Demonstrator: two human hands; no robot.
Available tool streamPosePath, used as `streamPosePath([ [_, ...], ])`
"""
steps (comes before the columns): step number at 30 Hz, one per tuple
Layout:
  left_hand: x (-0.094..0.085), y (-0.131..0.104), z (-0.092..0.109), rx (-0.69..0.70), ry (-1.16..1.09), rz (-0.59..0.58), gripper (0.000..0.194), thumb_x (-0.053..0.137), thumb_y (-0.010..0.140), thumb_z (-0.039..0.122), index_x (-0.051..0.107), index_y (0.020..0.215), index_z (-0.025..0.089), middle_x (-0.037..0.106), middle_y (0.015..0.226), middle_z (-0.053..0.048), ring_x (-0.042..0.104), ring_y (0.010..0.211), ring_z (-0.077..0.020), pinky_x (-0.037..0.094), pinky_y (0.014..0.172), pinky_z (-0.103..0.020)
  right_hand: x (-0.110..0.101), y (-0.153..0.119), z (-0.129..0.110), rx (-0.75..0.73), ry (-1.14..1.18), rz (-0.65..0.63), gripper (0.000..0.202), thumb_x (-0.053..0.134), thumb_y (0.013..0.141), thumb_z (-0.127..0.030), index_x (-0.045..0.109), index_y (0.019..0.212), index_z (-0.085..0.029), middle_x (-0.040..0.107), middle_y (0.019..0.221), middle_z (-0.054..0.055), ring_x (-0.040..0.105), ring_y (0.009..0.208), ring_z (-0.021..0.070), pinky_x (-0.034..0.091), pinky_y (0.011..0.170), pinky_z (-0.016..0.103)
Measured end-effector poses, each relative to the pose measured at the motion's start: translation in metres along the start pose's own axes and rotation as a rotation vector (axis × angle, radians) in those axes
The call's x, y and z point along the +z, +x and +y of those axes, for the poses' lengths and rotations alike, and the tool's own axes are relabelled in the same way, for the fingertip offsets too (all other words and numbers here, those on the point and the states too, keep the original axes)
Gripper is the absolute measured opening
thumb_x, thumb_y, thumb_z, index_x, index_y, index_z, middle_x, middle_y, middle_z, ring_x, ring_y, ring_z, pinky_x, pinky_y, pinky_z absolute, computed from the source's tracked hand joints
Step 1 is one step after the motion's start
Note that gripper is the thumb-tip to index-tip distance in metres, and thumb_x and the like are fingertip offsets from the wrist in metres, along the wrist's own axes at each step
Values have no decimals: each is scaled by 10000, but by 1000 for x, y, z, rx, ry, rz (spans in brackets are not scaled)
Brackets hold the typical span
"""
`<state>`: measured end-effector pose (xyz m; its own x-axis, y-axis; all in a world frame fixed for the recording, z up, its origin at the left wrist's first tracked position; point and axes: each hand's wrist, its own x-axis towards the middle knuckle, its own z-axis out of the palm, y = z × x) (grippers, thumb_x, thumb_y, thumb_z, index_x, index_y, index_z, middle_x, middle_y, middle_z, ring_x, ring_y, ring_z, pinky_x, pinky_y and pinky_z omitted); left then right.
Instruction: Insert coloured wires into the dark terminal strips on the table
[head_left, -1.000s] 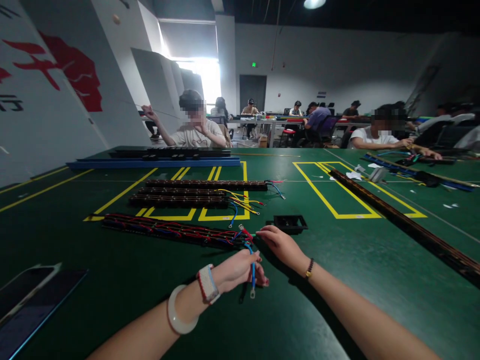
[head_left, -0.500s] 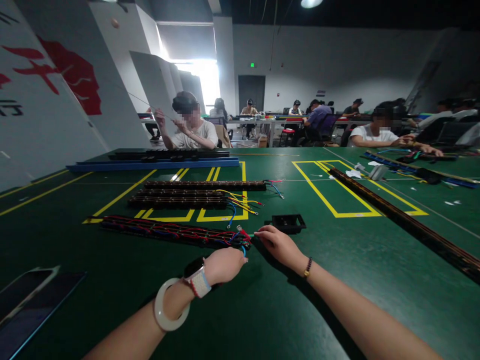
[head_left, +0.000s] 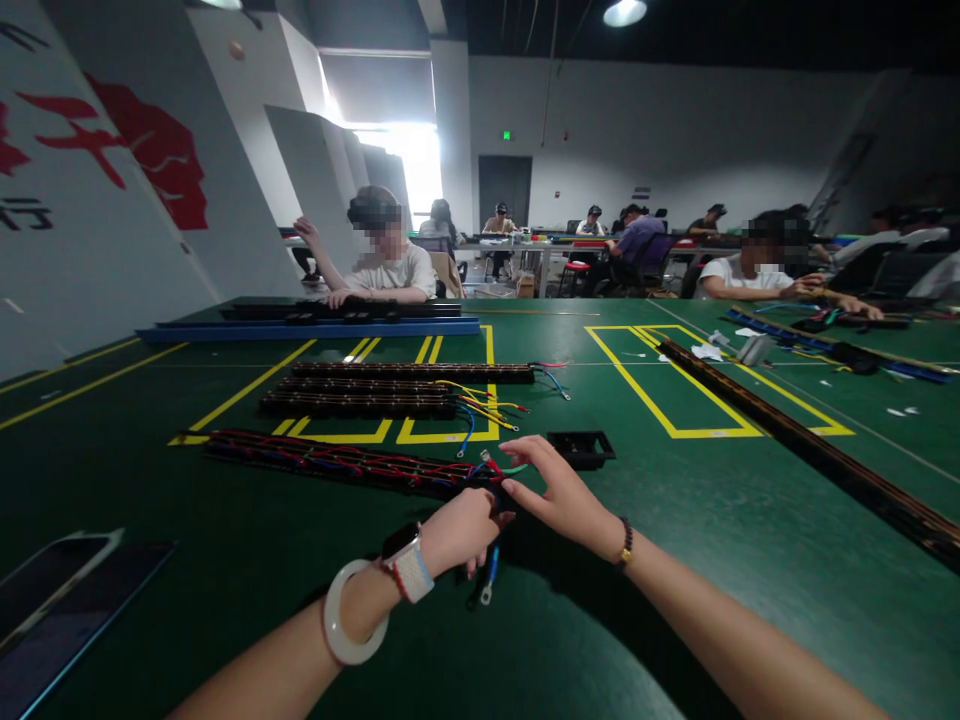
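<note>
A long black strip with red and blue wires along it lies across the green table in front of me. At its right end is my left hand, fingers curled downward; what they grip, if anything, is hidden. From beneath that hand a blue wire with a metal ring terminal points toward me. My right hand hovers just right of the strip's end, thumb and fingers apart. A short green wire curves beside its fingertips. Behind it sits a black rectangular plastic frame.
Several dark strips with yellow, red and blue leads lie further back. Another long strip runs diagonally at right. Dark flat panels rest at near left. Beyond a blue rail sits a co-worker.
The blue wire has left my left fingers and now hangs toward me. My right fingers have spread from their pinch on the green wire. The co-worker opposite has lowered one hand.
</note>
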<state>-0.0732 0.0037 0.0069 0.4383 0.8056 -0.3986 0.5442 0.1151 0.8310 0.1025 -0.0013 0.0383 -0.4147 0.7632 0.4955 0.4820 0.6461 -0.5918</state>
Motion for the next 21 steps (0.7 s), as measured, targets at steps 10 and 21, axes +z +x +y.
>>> streamPosePath([
  [10,0,9,-5,-88,-216,-172,281,531,824,411,478,654,195,572,428,-14,550,377,-169,443,434,-281,-22,29,-23,-113,-290,-35,143,505,915,-241,642,946,-211,673,912,50,592,930,188,406,884,366],
  [21,-9,11,-5,-153,-453,-410,441,541,817,509,583,646,104,660,567,-101,664,558,-189,535,637,-332,-61,23,45,134,-389,-403,460,694,744,-246,591,1191,-283,578,1251,32,358,1299,292,277,1053,491],
])
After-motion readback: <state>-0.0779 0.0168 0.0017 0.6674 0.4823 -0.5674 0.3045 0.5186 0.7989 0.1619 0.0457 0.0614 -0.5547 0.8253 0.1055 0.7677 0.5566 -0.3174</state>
